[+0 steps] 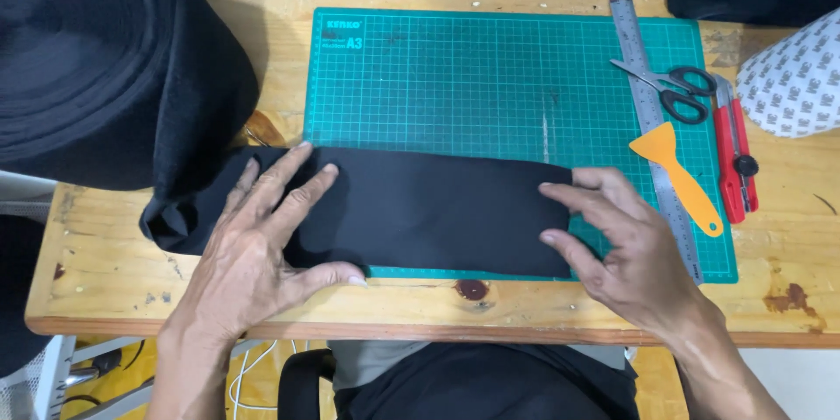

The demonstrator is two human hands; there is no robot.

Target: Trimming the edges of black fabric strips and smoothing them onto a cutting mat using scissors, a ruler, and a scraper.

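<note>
Black fabric strip (437, 208) apparently flat under both hands' fingers (289, 188).

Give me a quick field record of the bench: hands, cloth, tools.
left hand: flat on black cloth, fingers spread
right hand: fingertips on the cloth's right end
black cloth: strip laid across green cutting mat, running left to big black roll
tools right of cloth: steel ruler, scissors, orange scraper, red knife
surface: wooden table

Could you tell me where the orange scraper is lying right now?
In the head view, the orange scraper lies on the right side of the green cutting mat, between the steel ruler and the red utility knife, just below the scissors.
</note>
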